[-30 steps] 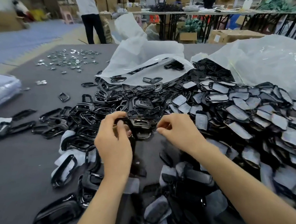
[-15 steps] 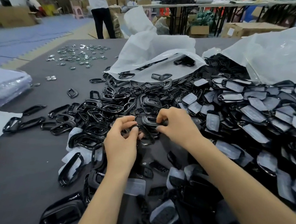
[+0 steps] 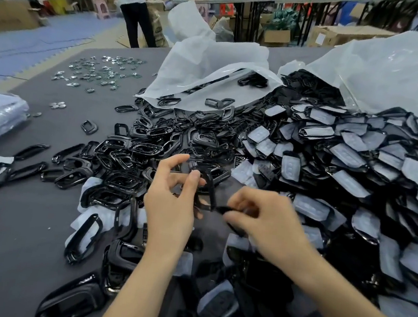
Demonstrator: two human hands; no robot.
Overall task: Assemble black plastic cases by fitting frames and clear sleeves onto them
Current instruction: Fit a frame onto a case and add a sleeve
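Presently left hand pinches black frame by rim; right hand, at 3 o'clock, nips blurred dark part. Frame judged light, stiff, slick; hold edges.

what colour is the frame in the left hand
Glossy black frame, pinched by the left hand; the head view shows it best.

likely a factory floor: heaped black parts, stacked cartons.
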